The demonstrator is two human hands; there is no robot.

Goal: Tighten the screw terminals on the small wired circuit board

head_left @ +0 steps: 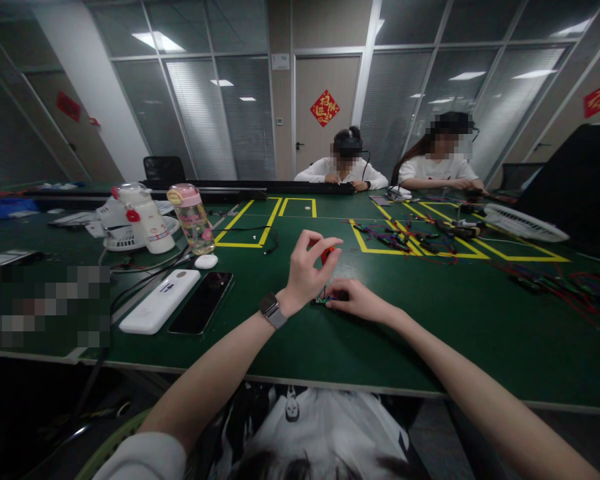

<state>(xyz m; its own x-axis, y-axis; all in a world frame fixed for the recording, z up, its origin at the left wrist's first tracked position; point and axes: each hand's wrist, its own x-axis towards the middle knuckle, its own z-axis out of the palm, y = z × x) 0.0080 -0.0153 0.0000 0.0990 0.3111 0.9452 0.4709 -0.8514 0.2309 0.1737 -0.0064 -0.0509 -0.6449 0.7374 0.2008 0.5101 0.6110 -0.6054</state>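
My left hand (307, 270), with a watch on its wrist, is raised above the table. Its thumb and fingers are closed round the red-orange handle of a screwdriver (329, 254), partly hidden by the fingers. The thin dark shaft points down toward a small green circuit board (321, 301) on the table; whether the tip touches it I cannot make out. From the right side, my right hand (353, 298) rests low on the table, its fingertips closed on the board's edge and covering part of it.
On the green table (260, 347) lie a black phone (201, 303), a white power bank (161, 301) and a white earbud case (206, 261). Two bottles stand behind them, including a pink-lidded one (193, 217). Wired boards (385, 237) lie right, near yellow tape. Two people sit opposite.
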